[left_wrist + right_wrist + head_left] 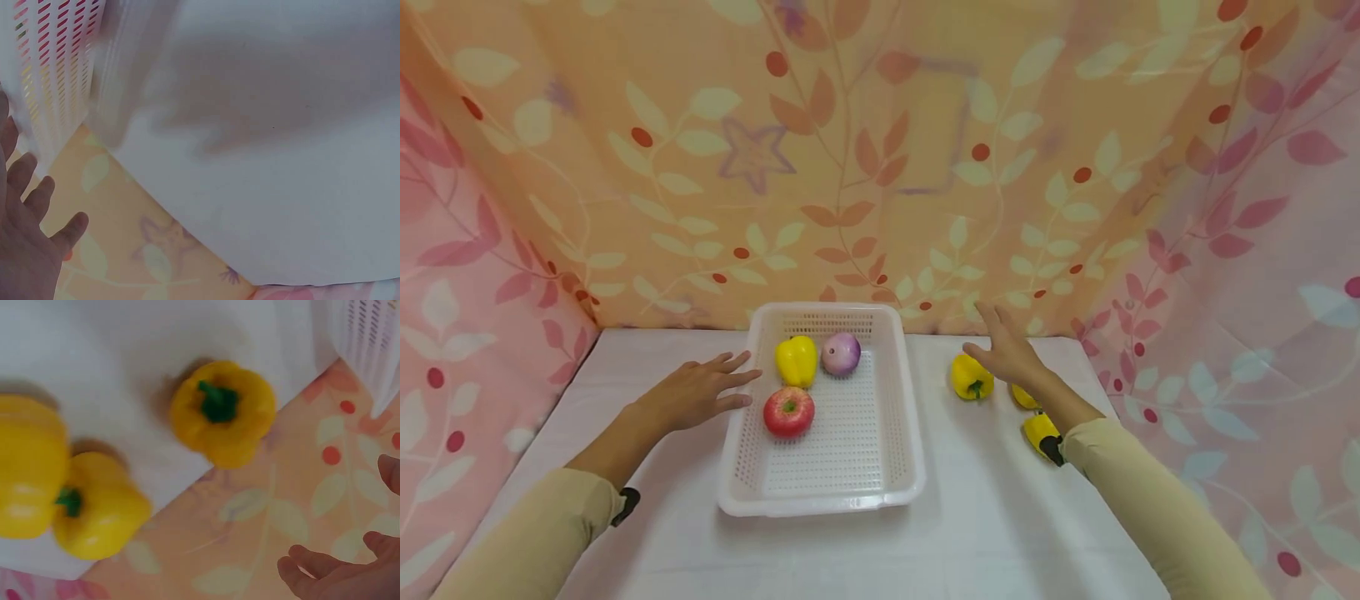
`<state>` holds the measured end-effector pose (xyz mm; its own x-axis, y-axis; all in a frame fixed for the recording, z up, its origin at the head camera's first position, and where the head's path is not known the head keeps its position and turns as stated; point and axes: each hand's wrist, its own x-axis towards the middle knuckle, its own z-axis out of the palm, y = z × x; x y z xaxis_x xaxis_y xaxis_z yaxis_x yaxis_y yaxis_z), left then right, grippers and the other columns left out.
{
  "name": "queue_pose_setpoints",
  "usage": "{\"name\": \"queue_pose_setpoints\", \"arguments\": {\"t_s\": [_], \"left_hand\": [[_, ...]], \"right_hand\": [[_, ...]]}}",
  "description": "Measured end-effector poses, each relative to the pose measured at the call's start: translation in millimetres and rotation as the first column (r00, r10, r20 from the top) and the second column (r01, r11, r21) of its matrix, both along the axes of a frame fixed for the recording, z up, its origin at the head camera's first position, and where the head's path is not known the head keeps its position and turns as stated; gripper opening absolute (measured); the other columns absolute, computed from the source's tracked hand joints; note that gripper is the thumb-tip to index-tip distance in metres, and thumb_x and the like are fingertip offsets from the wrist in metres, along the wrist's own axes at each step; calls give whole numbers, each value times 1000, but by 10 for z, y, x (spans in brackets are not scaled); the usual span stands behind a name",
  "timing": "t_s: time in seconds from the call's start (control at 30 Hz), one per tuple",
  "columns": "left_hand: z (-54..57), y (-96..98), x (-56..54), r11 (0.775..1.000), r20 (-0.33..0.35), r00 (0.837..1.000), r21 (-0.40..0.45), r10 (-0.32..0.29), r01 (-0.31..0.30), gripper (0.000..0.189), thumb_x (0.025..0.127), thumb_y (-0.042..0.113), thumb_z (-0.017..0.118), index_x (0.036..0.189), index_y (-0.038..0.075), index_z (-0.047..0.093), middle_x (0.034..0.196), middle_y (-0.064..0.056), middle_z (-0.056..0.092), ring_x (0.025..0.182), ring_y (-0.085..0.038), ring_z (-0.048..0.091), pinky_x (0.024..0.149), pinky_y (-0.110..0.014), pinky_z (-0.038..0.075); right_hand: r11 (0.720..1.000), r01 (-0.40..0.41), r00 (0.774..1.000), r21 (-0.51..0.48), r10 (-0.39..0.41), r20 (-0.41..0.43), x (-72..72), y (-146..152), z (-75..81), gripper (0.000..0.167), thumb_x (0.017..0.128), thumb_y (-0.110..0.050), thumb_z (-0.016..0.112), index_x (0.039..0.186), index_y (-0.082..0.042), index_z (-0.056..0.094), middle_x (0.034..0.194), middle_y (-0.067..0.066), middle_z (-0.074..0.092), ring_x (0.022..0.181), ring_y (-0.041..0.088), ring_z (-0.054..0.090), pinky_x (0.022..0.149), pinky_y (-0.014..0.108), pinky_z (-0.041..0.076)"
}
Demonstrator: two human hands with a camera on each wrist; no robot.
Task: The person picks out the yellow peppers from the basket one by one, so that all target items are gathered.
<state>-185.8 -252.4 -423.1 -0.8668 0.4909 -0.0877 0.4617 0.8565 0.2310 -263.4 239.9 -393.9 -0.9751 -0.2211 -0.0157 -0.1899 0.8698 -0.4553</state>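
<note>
A white plastic basket (880, 500) with slotted walls holds a yellow bell pepper (797, 361), a purple onion-like vegetable (841, 354) and a red apple (789, 412). Beside its left rim is my left hand (703, 392), fingers spread and holding nothing; in the left wrist view the hand (31, 240) appears near the basket's slotted wall (62, 69). My right hand (1009, 350) hovers with fingers extended over the right side, nearest a yellow bell pepper (972, 377). Two more yellow peppers (1040, 433) lie under the right forearm, partly hidden; the right wrist view shows this pair (103, 512) close together.
A white cloth covers the table (970, 533). Behind it hangs an orange leaf-patterned curtain (850, 167), and pink patterned curtains (1262, 250) enclose both sides. The basket stands left of the middle, with the loose peppers to its right.
</note>
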Motion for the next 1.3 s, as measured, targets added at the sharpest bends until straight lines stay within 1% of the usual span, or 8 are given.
{"name": "queue_pose_setpoints", "arguments": {"t_s": [0.1, 0.23, 0.43, 0.6, 0.8, 0.97, 1.13, 1.3], "left_hand": [[11, 9, 8, 1000, 7, 1000, 2, 4, -4, 57, 99, 49, 54, 147, 17, 51, 156, -18, 36, 140, -47, 34, 104, -69, 34], [20, 12, 12, 1000, 10, 1000, 0, 7, -7, 57, 99, 48, 55, 147, 17, 51, 157, -18, 36, 141, -47, 34, 104, -69, 34], [8, 9, 3, 1000, 9, 1000, 8, 4, -4, 54, 99, 43, 58, 146, 17, 52, 156, -19, 36, 141, -47, 34, 103, -69, 35], [-11, -4, -10, 1000, 7, 1000, 9, 5, -5, 55, 99, 44, 58, 147, 17, 52, 156, -19, 36, 141, -47, 34, 103, -69, 35], [-15, -11, -20, 1000, 6, 1000, 14, 2, -2, 55, 99, 44, 58, 146, 17, 52, 157, -18, 36, 141, -47, 34, 103, -69, 35], [-12, 6, -23, 1000, 15, 1000, 12, -5, 5, 55, 99, 44, 57, 147, 17, 51, 157, -18, 35, 141, -47, 33, 103, -70, 34], [-6, 11, -25, 1000, 11, 1000, 10, -7, 6, 55, 99, 44, 58, 147, 17, 51, 157, -19, 36, 141, -47, 34, 103, -70, 35], [-1, 4, -25, 1000, 12, 1000, 14, -2, 2, 55, 99, 44, 58, 147, 18, 52, 156, -19, 36, 140, -48, 34, 103, -70, 34]], "right_hand": [[998, -56, 997, 23, 58, -59, -74, -271, 19, 80, 96, -36, 65, 159, -17, 19, 162, 26, 11, 141, 51, 29, 102, 73, 33], [993, -117, 990, 15, 118, -72, -113, -642, 56, 79, 96, -37, 65, 159, -20, 20, 163, 24, 12, 136, 50, 40, 99, 71, 38], [979, -198, 979, -55, 195, -58, -127, -1104, 20, 82, 94, -36, 68, 160, -22, 21, 163, 25, 13, 143, 48, 30, 104, 70, 34], [954, -261, 965, -145, 258, -38, -118, -1398, -89, 83, 94, -32, 68, 160, -14, 21, 164, 24, 11, 145, 47, 26, 111, 65, 28], [943, -246, 960, -224, 269, 79, -93, -1710, -201, 82, 94, -31, 68, 159, -11, 22, 162, 19, 23, 150, 37, 18, 119, 54, 21], [915, -249, 939, -316, 307, 152, -99, -1891, -309, 80, 94, -26, 67, 158, -7, 23, 158, 16, 34, 144, 32, 35, 117, 47, 28], [916, -253, 933, -310, 316, 173, -111, -2003, -366, 80, 93, -26, 69, 158, -7, 25, 157, 16, 37, 141, 31, 40, 117, 45, 30], [921, -237, 943, -308, 294, 154, -115, -2075, -369, 77, 93, -27, 67, 157, -8, 29, 149, 20, 47, 130, 36, 51, 114, 47, 35]]}}
